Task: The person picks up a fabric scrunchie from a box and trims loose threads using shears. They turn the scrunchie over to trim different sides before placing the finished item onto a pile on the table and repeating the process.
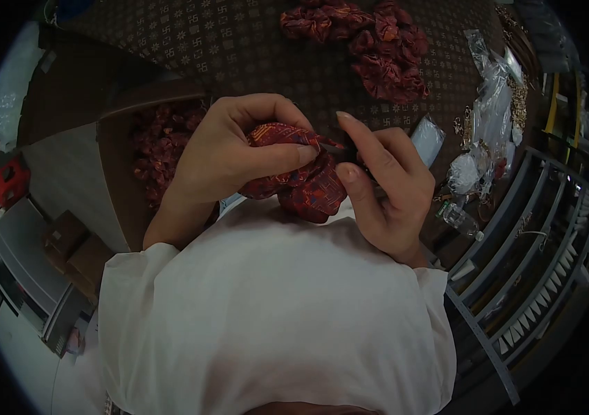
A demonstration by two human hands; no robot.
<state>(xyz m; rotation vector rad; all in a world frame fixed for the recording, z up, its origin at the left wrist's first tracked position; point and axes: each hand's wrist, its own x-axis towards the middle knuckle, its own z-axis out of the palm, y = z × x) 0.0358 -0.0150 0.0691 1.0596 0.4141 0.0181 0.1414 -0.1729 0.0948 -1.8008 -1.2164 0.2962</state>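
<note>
My left hand (pixel 215 155) is closed on a red patterned fabric scrunchie (pixel 313 194), its thumb and index finger pinching the gathered cloth in front of my chest. To the right of it, my right hand (pixel 398 190) curls its thumb and fingers around a small dark tool (pixel 350 147). A thin tip of that tool points left at the pinched edge of the cloth. What kind of tool it is I cannot make out, since the fingers and shadow cover most of it. The lower folds of the scrunchie hang just above my white shirt.
Bunched red scrunchies (pixel 388 52) lie on the brown patterned cloth (pixel 239 41) ahead. A cardboard box (pixel 116 183) at the left holds many more. Clear plastic bags (pixel 495 104), a plastic bottle (pixel 462 221) and a grey metal rack (pixel 509 277) are on the right.
</note>
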